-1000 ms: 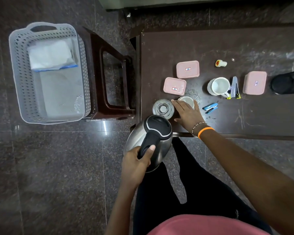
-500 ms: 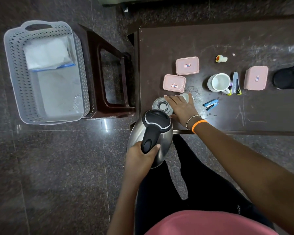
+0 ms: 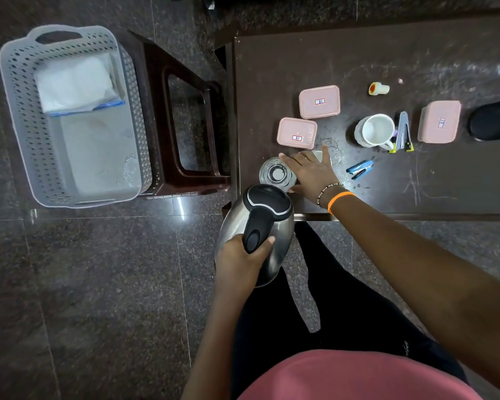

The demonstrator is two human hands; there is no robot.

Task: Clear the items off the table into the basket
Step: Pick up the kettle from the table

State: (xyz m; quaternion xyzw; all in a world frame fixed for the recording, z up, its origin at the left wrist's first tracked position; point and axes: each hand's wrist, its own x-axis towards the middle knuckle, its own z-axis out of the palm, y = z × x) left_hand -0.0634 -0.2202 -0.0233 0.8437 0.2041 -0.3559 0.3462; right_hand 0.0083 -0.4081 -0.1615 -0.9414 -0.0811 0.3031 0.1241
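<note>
Right hand (image 3: 311, 174), fingers spread over a small white cup (image 3: 319, 155) just right of the clear glass (image 3: 277, 175), lies nearer the glass than the left hand (image 3: 243, 262), which grips the kettle (image 3: 257, 232) handle below it, basket (image 3: 20, 134) far left.

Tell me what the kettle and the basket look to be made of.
Kettle: brushed or polished metal body, likely stainless steel, judging by its silvery reflections; lid and handle look like black plastic. Basket: pale grey moulded plastic, matte, with perforated walls and a cut-out handle.
</note>
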